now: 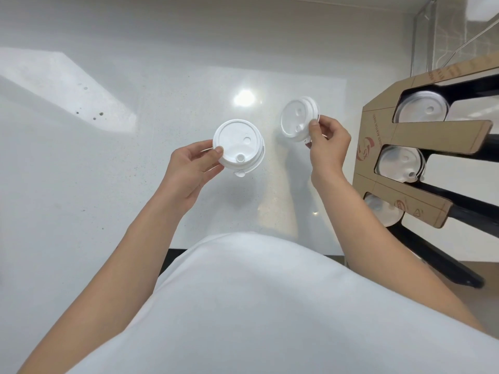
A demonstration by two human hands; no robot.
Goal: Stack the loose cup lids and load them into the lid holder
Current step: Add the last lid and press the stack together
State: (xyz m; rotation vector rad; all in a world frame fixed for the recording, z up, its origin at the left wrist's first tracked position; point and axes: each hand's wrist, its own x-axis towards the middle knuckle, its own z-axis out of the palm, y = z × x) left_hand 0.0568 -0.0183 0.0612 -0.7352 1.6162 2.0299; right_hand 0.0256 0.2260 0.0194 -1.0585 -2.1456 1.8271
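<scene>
Above the white counter [108,184], the left hand [189,168] pinches one lid stack [237,147], the right hand [328,147] another [297,120]; stacking seems underway. Next, nest them squarely, then load the lid holder [378,147] at right.

Person, seen from above. Garment: one plain white top [243,306], smooth fabric, no print, logo, buttons or seams visible, covering the torso and filling the lower middle of the view. Arms: both forearms bare from elbow to wrist, no sleeve reaching them. Left hand [189,168] and right hand [328,147]: bare, no gloves, rings, watch or bracelets; fingernails short and unpainted.
</scene>
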